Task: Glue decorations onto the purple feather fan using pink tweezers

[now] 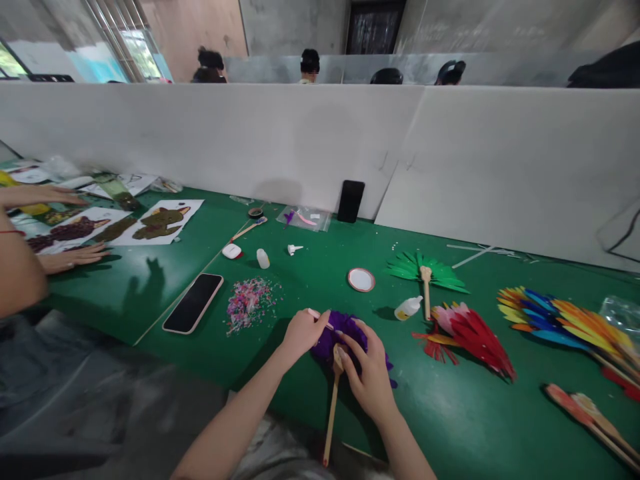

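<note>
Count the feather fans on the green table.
5, perhaps more past the right edge: purple fan under both hands, green fan, red fan, rainbow fan, orange fan front right.

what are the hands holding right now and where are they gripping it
Both hands are on a purple feather fan. The right hand grips it where feathers meet the wooden stick; the left hand pinches something small at its left edge.

Green table (475, 427), white partition (280, 143), concrete wall (290, 27), window (135, 50)
</note>
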`<state>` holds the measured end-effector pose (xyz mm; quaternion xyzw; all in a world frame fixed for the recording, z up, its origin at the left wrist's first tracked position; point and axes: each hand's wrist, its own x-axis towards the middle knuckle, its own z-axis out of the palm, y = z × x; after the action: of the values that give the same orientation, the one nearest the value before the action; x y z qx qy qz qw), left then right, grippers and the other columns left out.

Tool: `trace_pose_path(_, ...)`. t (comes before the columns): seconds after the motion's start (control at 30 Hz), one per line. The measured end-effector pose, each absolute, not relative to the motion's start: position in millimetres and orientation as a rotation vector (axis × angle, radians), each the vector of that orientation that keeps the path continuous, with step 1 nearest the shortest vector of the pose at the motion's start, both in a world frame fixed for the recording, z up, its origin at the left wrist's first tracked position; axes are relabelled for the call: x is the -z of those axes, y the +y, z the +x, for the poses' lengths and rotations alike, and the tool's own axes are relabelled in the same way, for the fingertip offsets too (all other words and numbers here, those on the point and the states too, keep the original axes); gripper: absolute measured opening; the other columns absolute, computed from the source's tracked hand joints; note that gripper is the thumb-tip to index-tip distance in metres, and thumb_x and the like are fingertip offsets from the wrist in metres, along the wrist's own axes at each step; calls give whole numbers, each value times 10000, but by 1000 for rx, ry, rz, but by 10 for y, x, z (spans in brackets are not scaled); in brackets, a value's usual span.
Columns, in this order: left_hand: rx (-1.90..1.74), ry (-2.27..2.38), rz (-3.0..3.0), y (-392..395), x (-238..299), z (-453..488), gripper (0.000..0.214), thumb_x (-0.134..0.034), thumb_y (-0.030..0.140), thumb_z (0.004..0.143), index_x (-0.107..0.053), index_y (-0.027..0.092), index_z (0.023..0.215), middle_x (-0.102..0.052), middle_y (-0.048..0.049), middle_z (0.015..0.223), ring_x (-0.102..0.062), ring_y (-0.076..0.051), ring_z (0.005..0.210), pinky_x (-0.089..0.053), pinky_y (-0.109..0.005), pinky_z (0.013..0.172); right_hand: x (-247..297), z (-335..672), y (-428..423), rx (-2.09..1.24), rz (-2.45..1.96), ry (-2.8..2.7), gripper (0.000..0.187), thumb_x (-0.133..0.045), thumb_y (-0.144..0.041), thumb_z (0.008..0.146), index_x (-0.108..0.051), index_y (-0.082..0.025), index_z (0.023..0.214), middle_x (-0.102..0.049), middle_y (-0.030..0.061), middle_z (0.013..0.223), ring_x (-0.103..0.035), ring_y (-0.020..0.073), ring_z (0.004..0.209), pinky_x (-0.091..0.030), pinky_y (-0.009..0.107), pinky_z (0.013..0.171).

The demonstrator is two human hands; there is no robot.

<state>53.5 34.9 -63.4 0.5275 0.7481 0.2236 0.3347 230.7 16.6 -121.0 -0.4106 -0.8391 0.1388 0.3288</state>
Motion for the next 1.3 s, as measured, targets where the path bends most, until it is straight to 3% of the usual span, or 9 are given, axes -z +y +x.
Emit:
trace_pose_path(1.07,-594,1928,1363,368,608,497,539,-371,473,872,-369,212,400,-440,0,359,-505,-148,444,-361,-239,542,1150,2268,148,-308,-1068,-2249,319,-505,-292,903,-585,-237,1207,-379,134,1374,-354,318,1289,-357,572,1005)
trace_pose_path(1.3,-640,1931,1332,360,585,474,532,-376,491,862,-416,212,411,-438,4,359,-517,-156,464,-365,-243,545,1166,2279,162,-304,-1054,-2245,319,-504,-292,901,-595,-235,1201,-396,133,1364,-373,319,1277,-369,572,994)
